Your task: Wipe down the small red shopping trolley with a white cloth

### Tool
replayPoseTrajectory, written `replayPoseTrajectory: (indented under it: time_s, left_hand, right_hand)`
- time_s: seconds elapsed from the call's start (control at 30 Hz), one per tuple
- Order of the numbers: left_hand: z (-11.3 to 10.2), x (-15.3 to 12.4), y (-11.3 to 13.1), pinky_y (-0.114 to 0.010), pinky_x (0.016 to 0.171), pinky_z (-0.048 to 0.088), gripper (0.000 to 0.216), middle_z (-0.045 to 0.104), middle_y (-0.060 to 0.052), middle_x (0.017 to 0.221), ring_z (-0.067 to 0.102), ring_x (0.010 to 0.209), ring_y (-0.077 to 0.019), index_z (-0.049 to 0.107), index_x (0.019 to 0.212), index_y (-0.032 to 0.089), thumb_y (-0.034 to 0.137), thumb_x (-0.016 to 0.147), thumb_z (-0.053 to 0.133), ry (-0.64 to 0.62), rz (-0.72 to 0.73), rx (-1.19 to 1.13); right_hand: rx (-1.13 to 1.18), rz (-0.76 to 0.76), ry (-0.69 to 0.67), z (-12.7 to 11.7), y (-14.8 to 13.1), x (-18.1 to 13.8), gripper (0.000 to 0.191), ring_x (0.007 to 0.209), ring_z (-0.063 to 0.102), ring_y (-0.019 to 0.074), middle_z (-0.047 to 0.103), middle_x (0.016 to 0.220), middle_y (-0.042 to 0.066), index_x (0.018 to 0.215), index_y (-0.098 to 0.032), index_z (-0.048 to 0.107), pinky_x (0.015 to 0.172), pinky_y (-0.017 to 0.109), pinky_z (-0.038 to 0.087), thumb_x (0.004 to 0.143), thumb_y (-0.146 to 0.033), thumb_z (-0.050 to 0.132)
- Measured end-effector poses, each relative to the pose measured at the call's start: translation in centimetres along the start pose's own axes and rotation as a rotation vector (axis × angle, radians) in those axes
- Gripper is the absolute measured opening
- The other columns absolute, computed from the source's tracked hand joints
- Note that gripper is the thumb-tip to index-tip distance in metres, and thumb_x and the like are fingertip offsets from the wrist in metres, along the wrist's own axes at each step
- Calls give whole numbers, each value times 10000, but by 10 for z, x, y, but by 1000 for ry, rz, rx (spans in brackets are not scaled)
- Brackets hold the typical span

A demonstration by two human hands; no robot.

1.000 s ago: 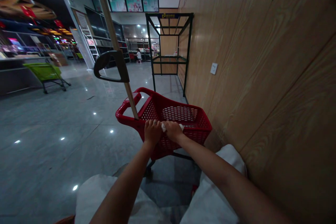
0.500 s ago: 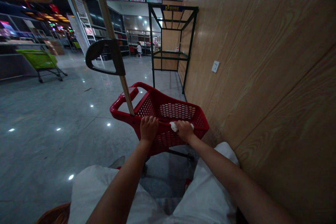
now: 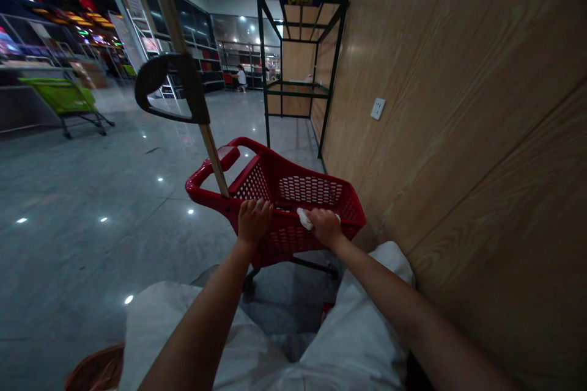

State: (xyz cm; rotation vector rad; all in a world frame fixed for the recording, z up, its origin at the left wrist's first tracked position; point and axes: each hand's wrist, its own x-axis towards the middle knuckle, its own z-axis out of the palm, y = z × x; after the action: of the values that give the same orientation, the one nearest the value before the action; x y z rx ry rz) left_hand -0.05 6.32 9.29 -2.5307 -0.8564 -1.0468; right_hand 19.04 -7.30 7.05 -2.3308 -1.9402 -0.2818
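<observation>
A small red shopping cart (image 3: pixel 312 190) stands in front of my knees, its handle end towards the left. On its near rim rests my left hand (image 3: pixel 255 220), fingers curled over the edge and gripping it. Further right along the same rim, my right hand (image 3: pixel 324 226) is closed round a crumpled white cloth or tissue (image 3: pixel 304 219), pressed against the plastic. A tall wooden pole (image 3: pixel 169 6) with a dark loop-shaped handle (image 3: pixel 197 91) rises from the cart's handle end, leaning left. Its lower end meets the cart just left of my left hand.
A wood-panelled wall (image 3: pixel 435 134) with a white socket (image 3: pixel 378 109) runs close along my right. Ahead stands a dark metal frame rack (image 3: pixel 296 91). A green cart (image 3: pixel 59 98) is at far left on the grey floor (image 3: pixel 114 195). A person (image 3: pixel 241 77) crouches far back.
The cart's handle end and the pole appear slightly further left. My left hand has moved a little left with the rim; my right hand keeps nearly the same place on it.
</observation>
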Motion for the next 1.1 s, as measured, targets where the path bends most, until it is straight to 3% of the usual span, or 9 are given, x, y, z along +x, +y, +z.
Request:
replayPoseTrajectory:
  time_s: [0.13,0.33,0.43,0.53,0.7,0.8,0.87,0.97,1.1]
  left_hand:
    - [4,1,6,-414,846,339,278,622,-54,776,512,808,-231,592,733,245,268,920,388,57,-39,21]
    - [2,2,7,-431,861,338,276,622,-79,802,512,830,-249,597,745,238,266,917,383,25,-74,-7]
    - [-1,1,-1,-423,860,338,249,631,-79,838,519,849,-249,598,772,240,293,917,402,-23,-9,11]
    - [-2,2,-11,-419,873,338,257,636,-75,856,523,863,-247,591,772,243,319,921,396,-46,42,34]
    - [1,7,-19,-425,875,345,262,627,-74,825,521,842,-245,577,735,242,305,912,394,-23,-1,36]
    - [2,9,-19,-434,877,348,251,626,-82,825,514,847,-255,580,727,233,285,897,404,-12,-24,36]
    - [4,9,-17,-436,881,347,257,627,-87,826,510,851,-260,586,732,223,264,896,392,9,-54,77]
    - [4,7,-17,-434,874,349,276,622,-91,802,509,844,-263,595,740,209,256,902,377,26,-87,160]
    - [1,4,-25,-431,858,351,281,631,-90,813,515,848,-265,601,747,208,286,909,386,1,-29,188]
  right_hand:
    - [-13,62,1,-1,1,-3,387,961,541,230,624,1095,102,1306,-240,504,801,332,359,951,-256,351]
    - [101,-7,126,-10,-72,41,370,964,539,229,603,1140,100,1290,-208,491,821,349,387,958,-242,331]
    - [116,-37,144,-11,-83,49,386,956,535,229,603,1129,90,1314,-225,472,805,347,387,972,-237,294]
    - [70,-47,83,-6,-58,36,406,941,530,232,608,1097,85,1344,-247,454,784,341,375,964,-219,312]
    - [-24,53,29,7,6,-2,399,942,524,234,613,1062,100,1325,-240,493,792,348,344,963,-215,326]
    - [-40,102,29,8,16,-8,385,968,521,237,610,1086,106,1307,-230,510,803,355,340,959,-225,344]
    - [-23,103,30,6,2,1,375,987,519,233,605,1116,109,1297,-221,511,810,354,346,955,-228,357]
    - [34,48,67,0,-44,29,370,990,527,220,600,1141,106,1302,-216,490,805,351,366,957,-227,356]
    - [94,-21,164,-6,-95,60,375,980,533,218,600,1131,94,1315,-221,463,778,352,389,965,-216,326]
